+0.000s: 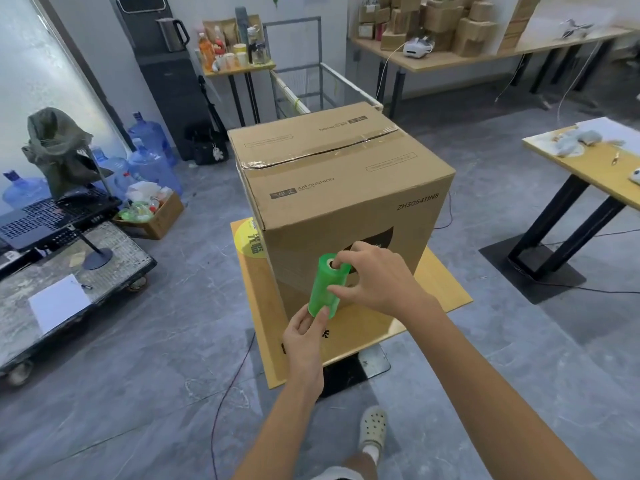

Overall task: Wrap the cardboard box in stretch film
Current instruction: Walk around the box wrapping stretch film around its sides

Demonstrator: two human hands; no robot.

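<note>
A large cardboard box (341,188) stands upright on a small yellow-topped surface (446,289) in the middle of a room with a grey tiled floor (156,358). Its top flaps are taped shut along the seam, and print on the near flap reads "AIR CUSHION". A round yellow sticker (247,239) on the surface shows just beside the box's lower left corner.

In front of the box's near face, both hands hold a green roll of stretch film (327,285), tilted slightly. The right hand (377,282) has its grip on the upper end, one finger at the core opening and another on the roll's side. The left hand (304,336) has its grip closed on the lower end, thumb pressed against the film.

Around the room: blue water bottles (152,157) and a flat trolley (69,271) to the left, a long bench stacked with small cartons (443,26) at the back, and another yellow table (595,168) cut off at the right edge.

Whether any film already clings to the box is hard to make out. The box's lower front is hidden behind the hands and roll. A foot in a pale clog (373,429) shows near the bottom.
</note>
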